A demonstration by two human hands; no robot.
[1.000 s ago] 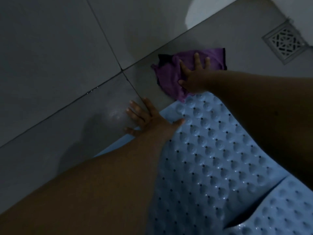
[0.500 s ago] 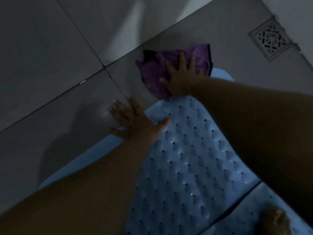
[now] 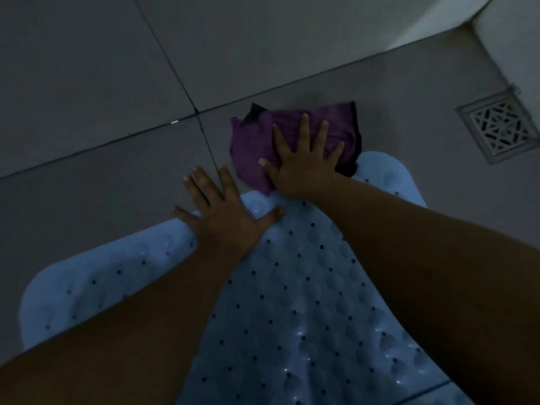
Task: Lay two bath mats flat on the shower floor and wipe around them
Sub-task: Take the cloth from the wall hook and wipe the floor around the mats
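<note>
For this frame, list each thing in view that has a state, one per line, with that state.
left hand: fingers spread straight, pressing on the bath mat's far edge and the floor.
right hand: fingers spread, pressing flat on the purple cloth.
purple cloth: bunched, lying on the floor at the mat's far edge.
bath mat: laid flat on the floor.
second mat: only a corner shows, lying beside the first.
floor drain: grate in place, uncovered.

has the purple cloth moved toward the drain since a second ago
Yes. The purple cloth, pressed under the right hand, slid away from the grout joint, toward the floor drain.
</note>
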